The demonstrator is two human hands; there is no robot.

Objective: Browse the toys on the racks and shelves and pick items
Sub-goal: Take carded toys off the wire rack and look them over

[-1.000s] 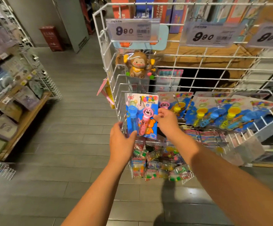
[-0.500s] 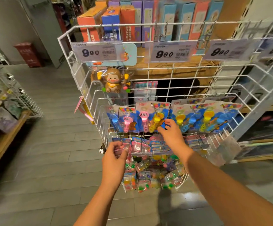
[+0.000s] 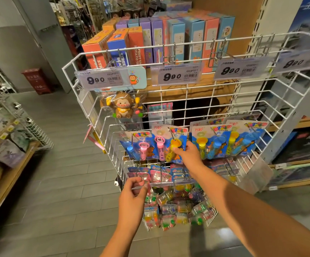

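Observation:
A white wire rack (image 3: 170,45) holds hanging toys. Its middle row carries bubble-wand blister cards; my right hand (image 3: 188,154) pinches the lower edge of the card with a pink and a yellow wand (image 3: 166,140). More wand cards (image 3: 226,140) hang to its right, and one with a blue and a pink wand (image 3: 137,145) hangs to its left. Below, small toy packets (image 3: 160,175) hang on hooks. My left hand (image 3: 132,196) has its fingers curled on the leftmost pink packet (image 3: 144,179). A brown monkey toy (image 3: 123,105) hangs at the upper left.
Price tags reading 9.90 (image 3: 176,76) line the rack's top rail, and coloured boxes (image 3: 150,39) stand on the shelf behind. Bags of small colourful toys (image 3: 178,208) hang at the rack's bottom. A wooden shelf with packets (image 3: 7,154) stands left across the grey floor aisle.
A second ago both hands held a wand card off the rack. The card now hangs in the row; my left hand dropped to the lower packets and my view tilted up.

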